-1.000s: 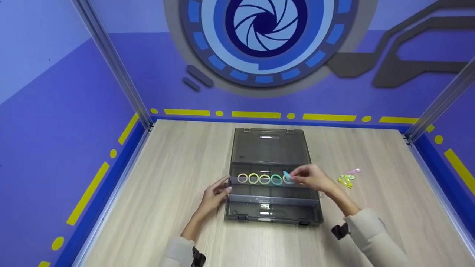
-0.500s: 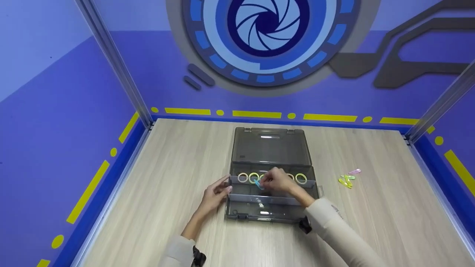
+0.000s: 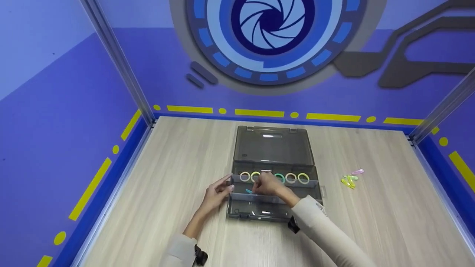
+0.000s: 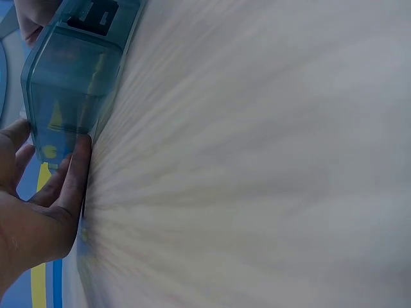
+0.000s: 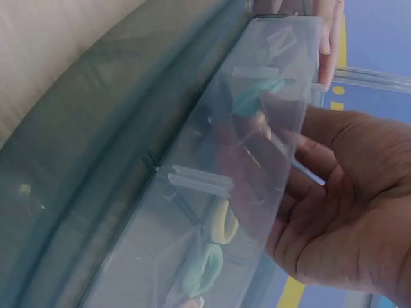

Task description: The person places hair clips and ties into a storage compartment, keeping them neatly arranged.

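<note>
Head view: pale wood-grain bench (image 3: 178, 167) with blue-purple walls (image 3: 159, 70) round it, metal posts (image 3: 120, 63) in the corners, yellow dashes (image 3: 189, 109) low down, and a big aperture-style circle (image 3: 272, 20) on the back wall.
Box (image 3: 261, 207): smoky see-through organizer on the bench, lid (image 3: 272, 150) lying open toward the back wall, dividers (image 3: 241, 197) making three long rows.
Rings (image 3: 303, 174): yellow, peach and teal, standing in a line by the rear divider.
Loose clips: pink clip (image 3: 357, 171), green clip (image 3: 350, 178) and yellow clips (image 3: 348, 183), bunched on the bench well right of the box.
Blue clip (image 3: 249, 191): in the middle row, poking out left of the right hand (image 3: 267, 184).
Right fingers: curled in, pinching that blue clip.
Left hand (image 3: 213, 196): not clenched, fingers stretched against the box's left side.
In the way: right hand hides part of the ring line; its beige sleeve (image 3: 323, 226) covers the box's front right corner, black wrist gadget (image 3: 293, 225) beside it.
Left wrist view: gets the box wall from bench level, black latch (image 4: 96, 16) included, all tinted teal.
Right wrist view: peers through a clear divider (image 5: 276, 54), clip and fingertips blurry behind it. Pale strip (image 5: 309, 172) by the palm, can't tell what it is.
</note>
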`<action>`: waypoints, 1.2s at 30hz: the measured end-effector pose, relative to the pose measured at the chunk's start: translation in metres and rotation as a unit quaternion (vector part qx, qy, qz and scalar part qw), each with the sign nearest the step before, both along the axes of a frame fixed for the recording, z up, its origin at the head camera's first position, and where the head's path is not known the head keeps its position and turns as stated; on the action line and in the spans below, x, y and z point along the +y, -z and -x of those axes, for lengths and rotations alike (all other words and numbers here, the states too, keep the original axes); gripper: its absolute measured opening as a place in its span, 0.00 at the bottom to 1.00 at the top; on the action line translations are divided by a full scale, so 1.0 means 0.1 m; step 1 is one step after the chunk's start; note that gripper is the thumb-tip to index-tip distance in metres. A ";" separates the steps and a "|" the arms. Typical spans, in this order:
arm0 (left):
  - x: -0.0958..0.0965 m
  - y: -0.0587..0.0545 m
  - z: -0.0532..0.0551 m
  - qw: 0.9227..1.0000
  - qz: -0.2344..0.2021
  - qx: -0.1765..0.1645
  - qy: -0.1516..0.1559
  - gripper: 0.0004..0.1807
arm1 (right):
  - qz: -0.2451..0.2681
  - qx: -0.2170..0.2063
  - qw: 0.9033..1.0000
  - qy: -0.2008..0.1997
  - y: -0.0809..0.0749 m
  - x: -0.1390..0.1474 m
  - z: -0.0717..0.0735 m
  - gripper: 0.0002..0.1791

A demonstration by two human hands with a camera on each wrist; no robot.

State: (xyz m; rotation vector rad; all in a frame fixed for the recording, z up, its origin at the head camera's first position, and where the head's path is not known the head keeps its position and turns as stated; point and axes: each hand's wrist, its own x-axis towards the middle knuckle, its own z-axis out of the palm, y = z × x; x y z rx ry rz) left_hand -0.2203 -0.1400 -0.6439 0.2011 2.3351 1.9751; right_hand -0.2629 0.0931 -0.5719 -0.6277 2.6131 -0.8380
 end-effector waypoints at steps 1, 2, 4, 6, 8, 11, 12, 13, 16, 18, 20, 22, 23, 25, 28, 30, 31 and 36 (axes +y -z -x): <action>0.00 0.00 0.00 1.000 0.001 -0.001 0.000 0.28 | -0.009 0.006 1.000 0.007 0.01 -0.01 -0.01 0.03; 0.00 0.00 0.00 1.000 0.000 -0.001 0.001 0.28 | -0.014 0.006 1.000 0.015 0.01 -0.01 -0.01 0.03; 0.00 0.00 0.00 1.000 -0.002 -0.001 0.001 0.28 | -0.017 0.009 0.999 0.029 0.03 -0.02 -0.02 0.03; 0.00 0.00 0.00 1.000 -0.003 0.001 0.002 0.28 | -0.010 0.016 0.999 0.039 0.05 -0.02 -0.03 0.04; 0.00 -0.01 0.00 1.000 -0.004 -0.001 0.000 0.28 | 0.006 0.024 0.999 0.042 0.07 -0.03 -0.03 0.10; 0.00 -0.02 0.01 1.000 -0.002 0.003 0.000 0.28 | 0.022 0.040 0.998 0.046 0.09 -0.03 -0.03 0.22; 0.00 -0.02 0.01 1.000 -0.001 0.004 0.000 0.28 | 0.024 0.045 0.997 0.050 0.09 -0.03 -0.04 0.25; 0.00 -0.02 0.01 1.000 0.000 0.004 -0.001 0.28 | 0.023 0.049 0.997 0.053 0.09 -0.03 -0.04 0.27; 0.00 -0.02 0.01 1.000 0.000 0.006 -0.002 0.27 | 0.004 0.061 0.996 0.068 0.09 -0.04 -0.05 0.28; 0.00 -0.02 0.02 1.000 0.002 0.005 -0.004 0.27 | -0.016 0.065 0.995 0.074 0.09 -0.05 -0.06 0.28; 0.00 -0.01 0.02 1.000 0.003 0.006 -0.005 0.27 | -0.037 0.070 0.994 0.079 0.09 -0.06 -0.06 0.27; 0.00 -0.01 0.02 1.000 0.007 0.004 -0.007 0.27 | -0.049 0.075 0.992 0.088 0.10 -0.08 -0.07 0.27; 0.00 0.00 0.02 1.000 0.007 0.004 -0.008 0.27 | -0.053 0.075 0.991 0.092 0.10 -0.09 -0.07 0.28; 0.00 0.01 0.01 1.000 0.004 0.005 -0.008 0.27 | -0.050 0.079 0.991 0.098 0.11 -0.10 -0.08 0.28; 0.00 0.02 0.01 1.000 -0.004 0.005 -0.009 0.27 | -0.038 0.078 0.991 0.104 0.13 -0.11 -0.08 0.25; 0.01 0.01 0.01 1.000 -0.004 0.005 -0.007 0.27 | -0.028 0.076 0.991 0.106 0.15 -0.11 -0.07 0.22; 0.01 0.01 0.01 1.000 -0.004 0.008 -0.006 0.27 | -0.024 0.075 0.991 0.107 0.16 -0.11 -0.07 0.20; 0.00 0.02 0.00 1.000 0.006 0.008 -0.008 0.27 | 0.004 0.063 0.993 0.104 0.20 -0.12 -0.06 0.13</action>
